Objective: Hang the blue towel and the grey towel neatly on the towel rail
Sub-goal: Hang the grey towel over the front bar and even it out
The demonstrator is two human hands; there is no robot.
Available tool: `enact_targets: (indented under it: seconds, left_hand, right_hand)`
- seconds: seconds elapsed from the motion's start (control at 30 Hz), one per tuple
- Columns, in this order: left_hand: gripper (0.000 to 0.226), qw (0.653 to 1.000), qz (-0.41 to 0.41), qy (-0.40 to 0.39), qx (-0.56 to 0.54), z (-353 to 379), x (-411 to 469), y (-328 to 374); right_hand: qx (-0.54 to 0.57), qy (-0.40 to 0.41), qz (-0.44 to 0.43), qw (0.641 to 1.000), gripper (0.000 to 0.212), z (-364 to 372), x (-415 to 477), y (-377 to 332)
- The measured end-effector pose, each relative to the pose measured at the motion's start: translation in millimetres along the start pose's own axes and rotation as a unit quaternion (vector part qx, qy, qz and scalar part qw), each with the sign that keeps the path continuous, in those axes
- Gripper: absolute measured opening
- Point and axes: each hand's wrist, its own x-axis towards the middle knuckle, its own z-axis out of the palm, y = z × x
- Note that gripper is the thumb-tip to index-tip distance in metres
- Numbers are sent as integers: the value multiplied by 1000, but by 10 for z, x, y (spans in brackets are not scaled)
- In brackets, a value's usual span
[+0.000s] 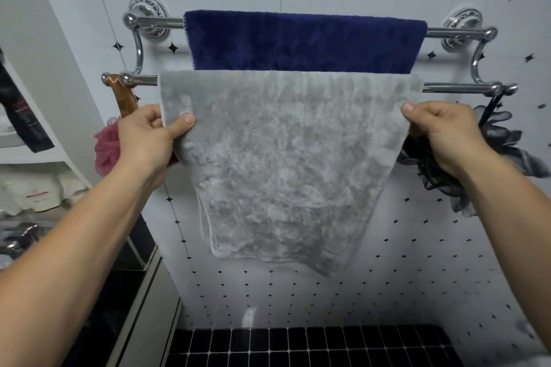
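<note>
The blue towel [304, 40] hangs flat over the upper back bar of the chrome towel rail [453, 87]. The grey towel [283, 164] is draped over the lower front bar and hangs down in front of the blue one, its bottom edge slanting. My left hand [149, 135] pinches the grey towel's left edge just below the bar, thumb on the front. My right hand [438, 132] grips its right edge at about the same height.
A pink bath sponge [105, 149] and a brown handle [125, 98] hang at the rail's left end. A dark mesh sponge [501, 143] hangs at the right end. White shelves [38, 155] with toiletries stand to the left. Dark floor tiles [313, 345] lie below the white tiled wall.
</note>
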Motion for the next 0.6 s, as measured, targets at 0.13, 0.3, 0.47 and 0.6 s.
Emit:
enact_targets:
  seconds: [0.13, 0.3, 0.47, 0.6]
  left_hand:
    - [15, 1000, 13, -4, 20, -72, 54, -118]
    - [15, 999, 16, -17, 40, -130, 77, -185]
    - [15, 998, 4, -3, 65, -123, 50, -58]
    - [13, 997, 8, 13, 78, -153, -5, 8]
  right_hand:
    - [-3, -7, 2, 1000, 22, 10, -4, -21]
    - [-1, -16, 20, 1000, 31, -10, -35, 21]
    - [-12, -15, 23, 1000, 38, -60, -65, 57]
    - [-36, -31, 41, 998, 84, -95, -114, 135]
